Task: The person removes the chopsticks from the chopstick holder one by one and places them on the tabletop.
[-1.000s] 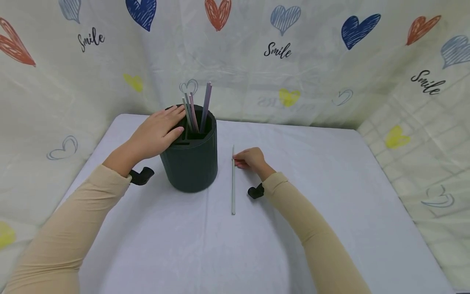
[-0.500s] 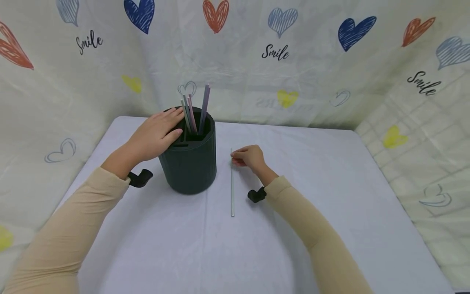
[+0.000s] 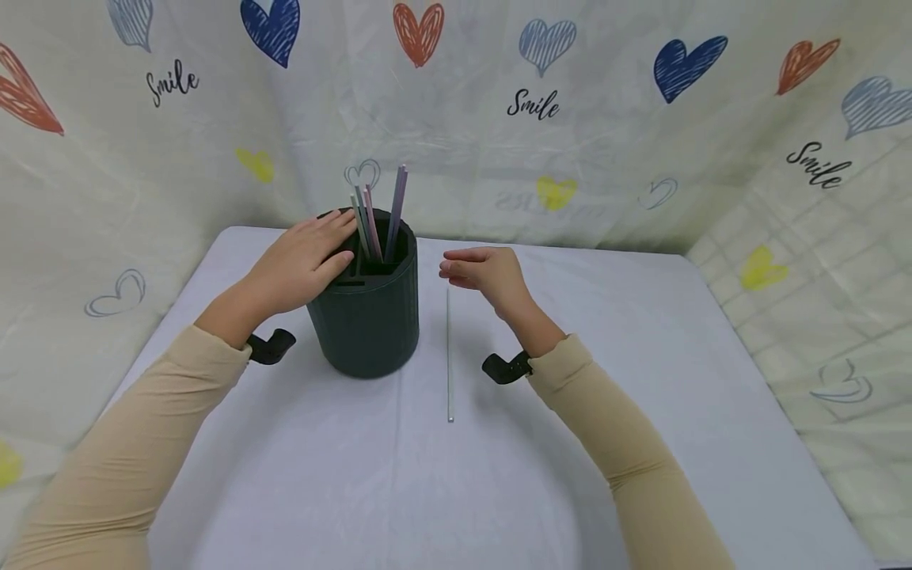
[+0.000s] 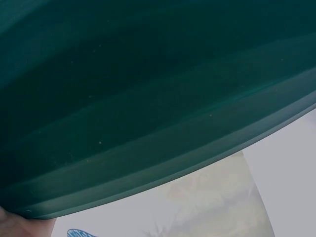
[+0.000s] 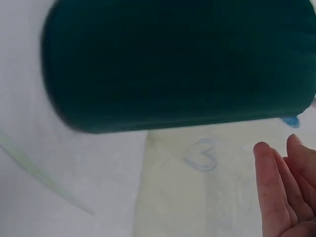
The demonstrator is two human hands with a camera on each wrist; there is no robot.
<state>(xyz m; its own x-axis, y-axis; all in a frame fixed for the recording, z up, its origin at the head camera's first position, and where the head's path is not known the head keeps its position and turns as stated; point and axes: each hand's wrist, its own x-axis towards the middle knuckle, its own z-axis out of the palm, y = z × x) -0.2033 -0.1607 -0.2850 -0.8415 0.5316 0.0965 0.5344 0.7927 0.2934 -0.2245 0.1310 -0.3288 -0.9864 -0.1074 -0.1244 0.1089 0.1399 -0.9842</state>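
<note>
A dark green pen holder (image 3: 366, 332) with a divided top stands on the table. My left hand (image 3: 295, 265) rests on its left rim, fingers laid over the top and thumb extended toward the sticks. In the left wrist view the holder's ribbed side (image 4: 148, 108) fills most of the frame. Several thin sticks (image 3: 397, 206) in purple, pink and pale green lean inside it. To its right a thin pale green stick (image 3: 450, 356) lies on the table. My right hand (image 3: 492, 273) hovers just beyond that stick's far end, fingers loosely bent and nothing between them.
The table (image 3: 342, 475) has a white cover. Behind it and at both sides hangs a pale curtain (image 3: 470, 142) printed with hearts and the word Smile. A black wrist camera (image 3: 507, 368) sticks out from the right wrist, another camera (image 3: 272, 346) from the left.
My right hand has let go of the pale green stick and lifted up and away from it. The stick stays on the table. The left hand holds its place on the pen holder.
</note>
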